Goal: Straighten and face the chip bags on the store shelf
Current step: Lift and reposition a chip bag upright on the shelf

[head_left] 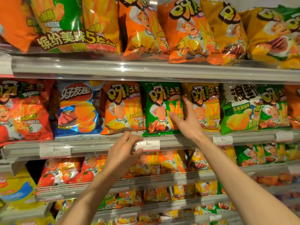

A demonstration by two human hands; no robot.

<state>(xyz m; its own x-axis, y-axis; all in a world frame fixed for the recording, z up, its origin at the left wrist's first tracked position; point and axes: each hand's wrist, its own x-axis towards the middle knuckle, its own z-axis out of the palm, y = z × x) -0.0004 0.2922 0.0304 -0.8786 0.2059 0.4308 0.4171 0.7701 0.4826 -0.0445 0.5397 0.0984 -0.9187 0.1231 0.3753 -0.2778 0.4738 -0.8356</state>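
A green chip bag stands upright in the middle shelf row, between an orange bag on its left and a yellow bag on its right. My right hand grips the green bag's right edge, thumb across its front and fingers reaching between it and the yellow bag. My left hand is lower, at the shelf's front rail, with its fingers pinching the left end of a white price tag just under the green bag.
The row also holds a red bag and a blue bag to the left, and green bags to the right. A shelf above carries larger orange and yellow bags. Lower shelves hold more small bags.
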